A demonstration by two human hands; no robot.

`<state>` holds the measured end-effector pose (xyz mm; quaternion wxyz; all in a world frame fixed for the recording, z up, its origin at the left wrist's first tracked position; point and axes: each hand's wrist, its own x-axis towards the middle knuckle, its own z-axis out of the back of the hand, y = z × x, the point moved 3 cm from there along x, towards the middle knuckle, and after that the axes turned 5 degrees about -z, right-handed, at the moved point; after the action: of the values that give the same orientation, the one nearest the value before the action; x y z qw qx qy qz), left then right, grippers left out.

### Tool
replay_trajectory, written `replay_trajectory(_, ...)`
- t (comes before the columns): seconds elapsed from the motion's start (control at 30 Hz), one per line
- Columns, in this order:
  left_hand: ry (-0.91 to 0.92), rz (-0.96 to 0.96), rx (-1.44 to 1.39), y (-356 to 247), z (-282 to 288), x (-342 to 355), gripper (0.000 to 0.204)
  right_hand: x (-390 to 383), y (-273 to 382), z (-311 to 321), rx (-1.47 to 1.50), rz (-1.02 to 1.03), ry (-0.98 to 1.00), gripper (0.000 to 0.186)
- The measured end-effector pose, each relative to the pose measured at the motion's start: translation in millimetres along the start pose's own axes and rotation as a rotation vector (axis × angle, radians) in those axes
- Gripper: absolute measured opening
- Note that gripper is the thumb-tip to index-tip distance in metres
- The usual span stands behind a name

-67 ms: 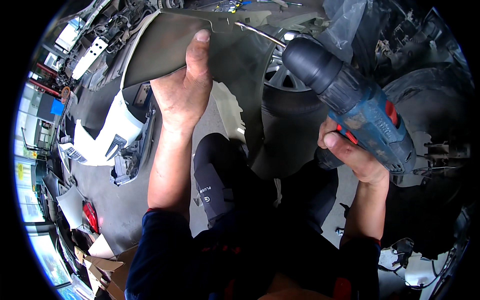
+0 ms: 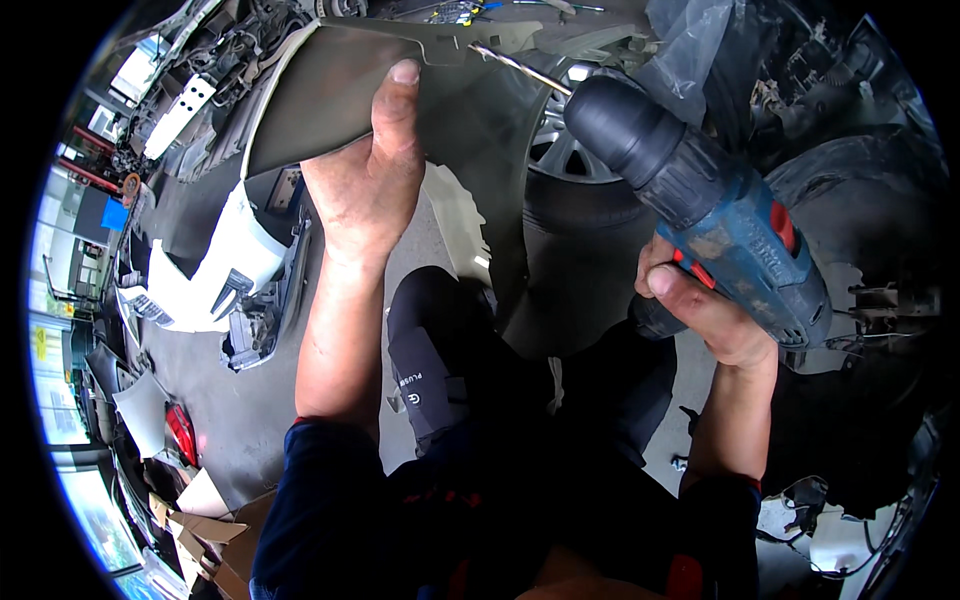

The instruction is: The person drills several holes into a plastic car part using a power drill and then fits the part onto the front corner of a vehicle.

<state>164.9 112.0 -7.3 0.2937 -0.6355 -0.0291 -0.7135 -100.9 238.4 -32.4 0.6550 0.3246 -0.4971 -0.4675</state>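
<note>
Slanting over the right grip (image 2: 715,315) clasping it, the drill (image 2: 735,225) points up-left, the left grip (image 2: 370,185) holding a panel (image 2: 325,95).

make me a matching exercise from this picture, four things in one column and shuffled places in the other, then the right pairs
Things
1. blue-and-black power drill
2. thin, curved dark grey panel
3. silver spoked wheel with a black tyre
4. brown folded cardboard

Places
A. near the picture's lower left corner
B. held by the left hand, thumb against its face
C. partly hidden behind the rounded black chuck
D. held in the right hand

Right pairs
1-D
2-B
3-C
4-A
</note>
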Motion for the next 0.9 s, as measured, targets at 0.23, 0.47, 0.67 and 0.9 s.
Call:
replay_trajectory(0.23, 0.003, 0.029, 0.009, -1.1, 1.0, -2.2, 0.031, -1.5, -2.0, -2.3, -0.031, -0.020, 0.019, 0.008)
replay_trajectory(0.47, 0.018, 0.000, 0.040, 0.4, 1.3, -2.1, 0.030, -2.8, -7.5, -5.3, 0.026, -0.024, 0.003, 0.008)
replay_trajectory(0.67, 0.009, 0.037, 0.145, 0.9, 2.0, -3.1, 0.031, -0.5, -3.2, -4.8, -0.038, -0.002, 0.025, 0.008)
replay_trajectory(0.9, -0.005, 0.066, 0.085, -1.1, 1.4, -3.1, 0.033, -4.2, -9.0, -9.1, -0.007, -0.030, 0.000, 0.016)
